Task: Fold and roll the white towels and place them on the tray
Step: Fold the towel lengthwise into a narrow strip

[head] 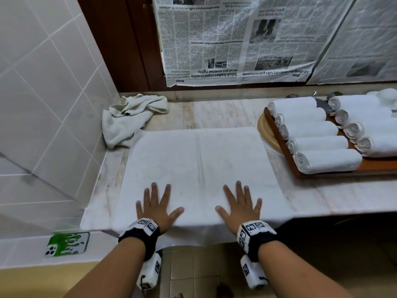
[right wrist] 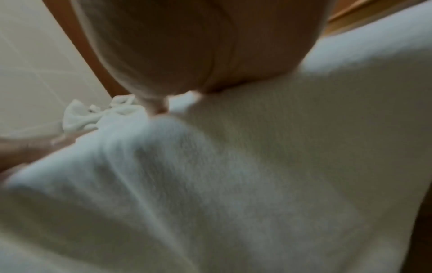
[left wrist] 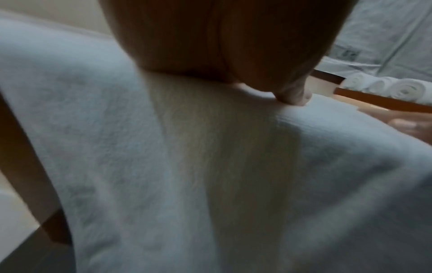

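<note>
Towel (head: 197,168) lies under both flat-spread hands; head view alone shows tray (head: 279,134).

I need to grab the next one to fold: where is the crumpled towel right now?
In the head view the crumpled towel lies at the far left of the counter, in the corner by the tiled wall, just beyond the flat towel.

Three views: one head cam high up, two wrist cams almost on the cloth.

Head cam looks forward and down at both flat hands, left hand (head: 158,208) and right hand (head: 240,208), pressing the spread towel (head: 199,168); tray (head: 281,134) is right of the right hand. Wrist cams sit under each palm, very close, blurred, looking along the fingers. Left wrist shares the tray (left wrist: 374,100) and rolled towels (left wrist: 402,88); right wrist shares the crumpled towel (right wrist: 93,116).
</note>
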A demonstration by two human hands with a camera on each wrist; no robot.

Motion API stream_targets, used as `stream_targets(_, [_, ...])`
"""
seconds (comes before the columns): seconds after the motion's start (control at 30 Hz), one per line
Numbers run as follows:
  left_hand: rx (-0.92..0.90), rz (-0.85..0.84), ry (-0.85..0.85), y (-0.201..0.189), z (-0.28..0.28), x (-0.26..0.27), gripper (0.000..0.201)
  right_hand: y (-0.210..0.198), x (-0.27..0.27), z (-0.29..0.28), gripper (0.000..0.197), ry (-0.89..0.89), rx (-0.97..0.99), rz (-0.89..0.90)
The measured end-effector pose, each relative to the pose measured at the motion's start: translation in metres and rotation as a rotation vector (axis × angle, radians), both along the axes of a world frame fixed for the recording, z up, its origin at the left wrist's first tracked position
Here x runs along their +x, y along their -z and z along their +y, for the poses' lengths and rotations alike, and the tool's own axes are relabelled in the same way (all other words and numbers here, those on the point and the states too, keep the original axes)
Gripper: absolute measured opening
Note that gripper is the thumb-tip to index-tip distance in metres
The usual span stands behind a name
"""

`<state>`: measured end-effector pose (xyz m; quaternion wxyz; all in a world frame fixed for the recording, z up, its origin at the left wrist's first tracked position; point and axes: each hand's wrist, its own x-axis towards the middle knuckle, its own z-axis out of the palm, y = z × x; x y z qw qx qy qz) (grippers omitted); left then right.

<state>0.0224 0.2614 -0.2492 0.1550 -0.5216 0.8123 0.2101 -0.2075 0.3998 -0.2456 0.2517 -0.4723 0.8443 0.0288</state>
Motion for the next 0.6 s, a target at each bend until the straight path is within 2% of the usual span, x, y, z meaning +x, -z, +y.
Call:
stream_targets(0.07, [0.019, -0.008, -0.037, -0.003, -0.014, 0.014, 0.092, 0.004, -0.018, 0.008, 0.070, 0.064, -0.009, 0.024])
stream_targets(0.13, [0.023, -0.027, -0.077, -0.006, -0.029, 0.027, 0.094, 0.006, -0.043, 0.017, 0.072, 0.241, -0.040, 0.056])
stream_targets(0.2, [0.017, -0.039, -0.093, -0.005, -0.034, 0.036, 0.095, 0.006, -0.064, 0.028, 0.078, 0.418, -0.065, 0.074])
stream_targets(0.27, [0.006, -0.032, -0.096, -0.003, -0.033, 0.039, 0.096, 0.006, -0.076, 0.037, 0.087, 0.517, -0.077, 0.056])
stream_targets(0.47, [-0.004, -0.028, -0.090, -0.006, -0.030, 0.037, 0.097, -0.012, -0.075, 0.025, 0.091, 0.611, -0.224, 0.084])
stream_targets(0.57, [-0.051, -0.070, -0.063, -0.022, -0.040, 0.032, 0.099, -0.017, -0.085, 0.018, 0.089, 0.668, -0.285, -0.068])
stream_targets(0.6, [-0.103, -0.077, -0.030, -0.031, -0.047, 0.027, 0.094, -0.019, -0.089, 0.017, 0.085, 0.685, -0.293, -0.138])
